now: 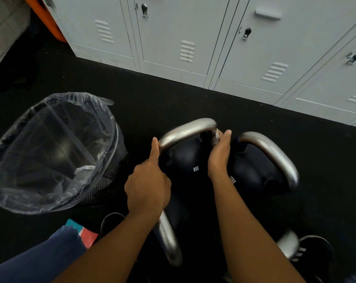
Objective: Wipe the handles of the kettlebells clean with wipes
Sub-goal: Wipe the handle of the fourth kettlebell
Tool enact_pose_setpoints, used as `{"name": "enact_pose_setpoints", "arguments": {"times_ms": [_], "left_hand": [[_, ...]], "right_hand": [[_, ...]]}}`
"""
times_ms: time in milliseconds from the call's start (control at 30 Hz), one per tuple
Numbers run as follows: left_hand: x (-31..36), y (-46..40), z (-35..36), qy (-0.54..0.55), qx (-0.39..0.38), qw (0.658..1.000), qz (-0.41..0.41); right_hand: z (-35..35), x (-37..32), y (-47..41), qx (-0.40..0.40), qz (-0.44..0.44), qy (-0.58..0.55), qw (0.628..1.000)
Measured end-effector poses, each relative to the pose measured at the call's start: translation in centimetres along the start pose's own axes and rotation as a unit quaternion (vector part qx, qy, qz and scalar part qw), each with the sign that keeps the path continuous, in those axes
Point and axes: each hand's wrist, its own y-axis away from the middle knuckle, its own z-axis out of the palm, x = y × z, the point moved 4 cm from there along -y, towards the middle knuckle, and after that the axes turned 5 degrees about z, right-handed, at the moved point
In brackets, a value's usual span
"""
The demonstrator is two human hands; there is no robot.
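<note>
Seen from the head camera, looking down at black rubber floor in front of grey lockers.

Left hand: clamped on the left end of the silver handle of the dark kettlebell marked 8KG; fingers curled round the bar, thumb lying straight up along it.

Right hand: wrapped round the right leg of that same handle, thumb pointing up, a pale wipe pinched between fingers and metal; only a small scrap of wipe showing above the knuckles.

8KG kettlebell: standing on the floor between the 2 forearms, handle arching upward and away from the camera.

Just right of it, touching or nearly so: a second dark kettlebell with its own silver handle curving to the right; white marking partly hidden by the right wrist, not readable.

Nearer the camera: 2 more silver handles, one below the left wrist, another at lower right, blurred; bodies lost in shadow.

Left of the kettlebells: black mesh bin lined with a clear plastic bag, a crumpled white scrap lying inside.

Lower left: a blue trouser leg, with a teal and red packet peeking out beside it on the floor. Black shoes by the lower handles, one at left, one with white stripes at right.
</note>
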Motion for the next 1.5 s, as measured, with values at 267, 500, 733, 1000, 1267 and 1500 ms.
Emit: {"name": "enact_pose_setpoints", "arguments": {"times_ms": [267, 500, 733, 1000, 1267, 1500], "left_hand": [[-0.1, -0.1, 0.0, -0.002, -0.003, 1.0, 0.005], [-0.2, -0.3, 0.2, -0.004, -0.001, 1.0, 0.003], [-0.2, -0.3, 0.2, -0.006, -0.006, 1.0, -0.004], [-0.4, -0.5, 0.3, -0.008, -0.003, 1.0, 0.003], [-0.4, -0.6, 0.3, -0.01, -0.005, 1.0, 0.001], [-0.4, -0.6, 0.4, -0.013, -0.003, 1.0, 0.005]], "right_hand": [[0.7, -0.6, 0.3, -0.025, -0.028, -0.008, 0.999], [0.4, -0.1, 1.0, 0.015, -0.027, -0.027, 0.999], [0.6, 1.1, 1.1, -0.001, 0.011, -0.002, 1.0], [0.5, 0.3, -0.2, -0.071, 0.033, 0.041, 0.996], [0.0, 0.9, 1.9, -0.006, 0.012, 0.014, 1.0], [0.4, -0.3, -0.6, -0.083, 0.01, 0.03, 0.996]]}}
